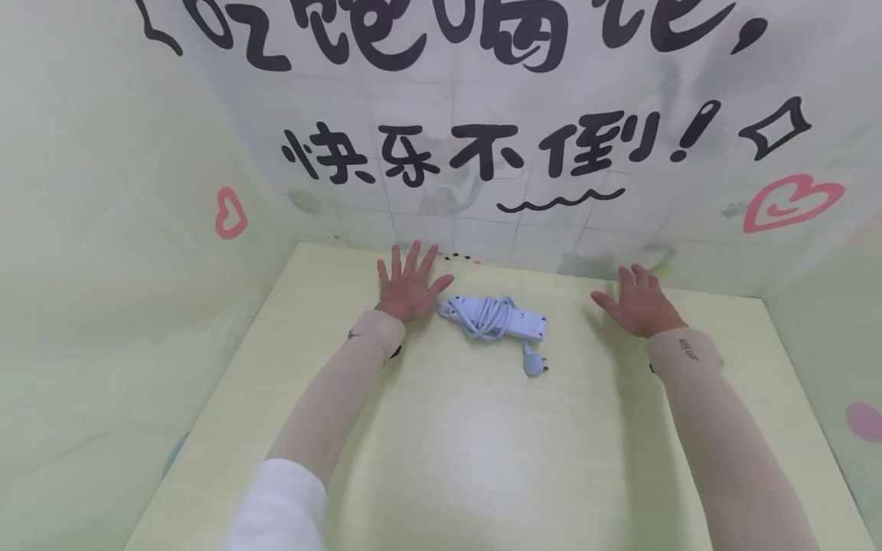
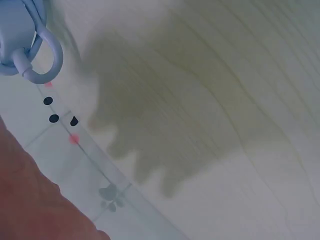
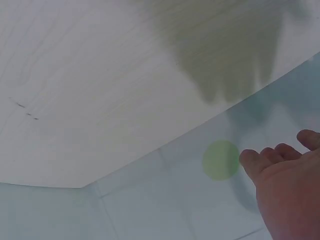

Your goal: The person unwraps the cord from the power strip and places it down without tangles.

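A white power strip (image 1: 527,324) lies on the pale wooden table (image 1: 475,444) near its back edge, its cord (image 1: 488,317) wound around the middle. The plug (image 1: 534,361) hangs off the strip's right end and rests on the tabletop. Just left of the strip is my left hand (image 1: 408,292), fingers spread, holding nothing. Farther right, apart from the strip, my right hand (image 1: 639,304) has its fingers extended toward the back wall. In the left wrist view a cord loop (image 2: 47,60) shows at the upper left; the right wrist view shows only my hand (image 3: 290,185), table and wall.
A printed sheet (image 1: 482,229) with dark lettering covers the wall along the table's back edge. Pale green side panels (image 1: 138,268) stand at the left and right. Both forearms reach over the table and cast shadows on it.
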Tool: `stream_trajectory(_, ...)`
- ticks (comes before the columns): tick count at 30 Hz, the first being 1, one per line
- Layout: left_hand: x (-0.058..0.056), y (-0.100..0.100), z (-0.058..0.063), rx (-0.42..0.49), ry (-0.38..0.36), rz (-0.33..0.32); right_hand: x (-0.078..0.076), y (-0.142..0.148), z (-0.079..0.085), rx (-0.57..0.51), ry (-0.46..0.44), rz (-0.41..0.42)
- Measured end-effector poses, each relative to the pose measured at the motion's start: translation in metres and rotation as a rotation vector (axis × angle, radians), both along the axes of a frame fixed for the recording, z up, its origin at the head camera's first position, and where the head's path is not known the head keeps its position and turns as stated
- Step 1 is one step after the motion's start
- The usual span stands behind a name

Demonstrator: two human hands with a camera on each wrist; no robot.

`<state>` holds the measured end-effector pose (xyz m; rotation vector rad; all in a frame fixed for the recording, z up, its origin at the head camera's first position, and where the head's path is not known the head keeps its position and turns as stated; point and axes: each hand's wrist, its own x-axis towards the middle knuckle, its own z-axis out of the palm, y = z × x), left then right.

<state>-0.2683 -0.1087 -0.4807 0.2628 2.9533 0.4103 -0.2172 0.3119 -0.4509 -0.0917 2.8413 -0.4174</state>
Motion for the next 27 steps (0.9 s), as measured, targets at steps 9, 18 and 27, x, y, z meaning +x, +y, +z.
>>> stream_trajectory(9, 0.012, 0.013, 0.004, 0.074, -0.026, -0.266, -0.002, -0.039, -0.001, -0.029, 0.033, 0.101)
stream_trajectory(18, 0.022, 0.018, 0.001, 0.059, 0.031, -0.406, 0.004, -0.07, -0.012, -0.08, 0.013, 0.187)
stream_trajectory(27, 0.026, 0.016, -0.007, 0.129, -0.049, -0.47, 0.016, -0.087, -0.022, -0.157, 0.044, 0.278)
